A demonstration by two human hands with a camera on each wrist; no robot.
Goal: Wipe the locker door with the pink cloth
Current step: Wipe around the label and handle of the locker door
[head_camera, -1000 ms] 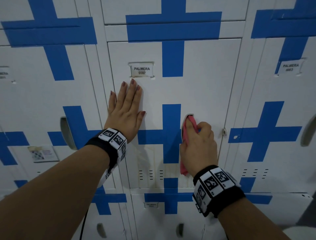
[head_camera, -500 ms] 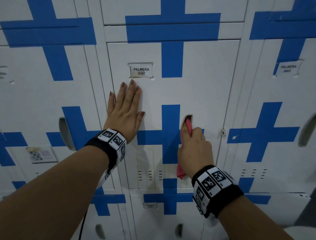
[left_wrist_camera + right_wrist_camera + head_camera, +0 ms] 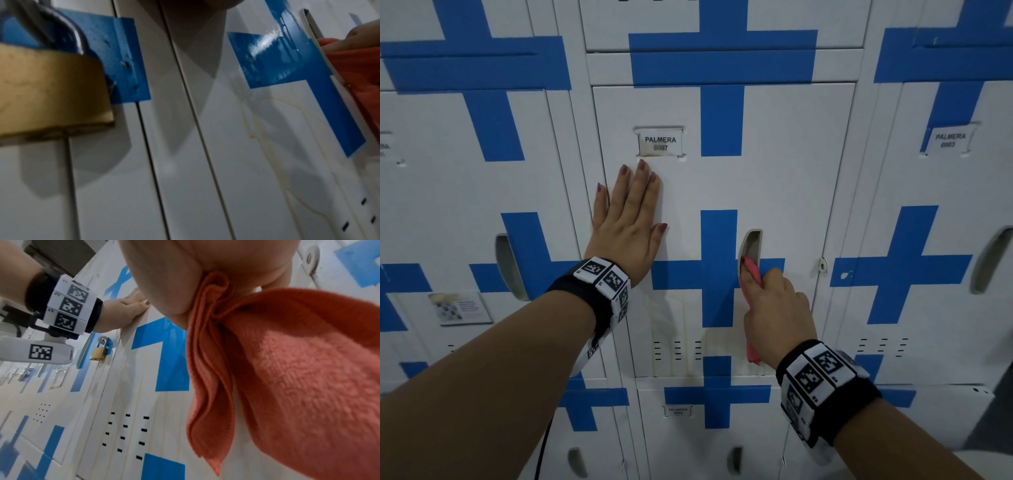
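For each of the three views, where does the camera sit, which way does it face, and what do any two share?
Head: above, facing locker door; both forearms, flat left hand, right hand gripping pink cloth.
Left wrist: under wrist, along door; padlock close, cloth at right edge.
Right wrist: under the right hand, looking up; palm, hanging cloth, left hand.
Shared: both wrist views show padlock and cloth.

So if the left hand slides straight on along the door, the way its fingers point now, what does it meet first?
Most likely the name label reading PALMERA 0007. The left hand lies flat on the locker door, fingers pointing up, and the middle fingertip is just below the label's lower left corner.
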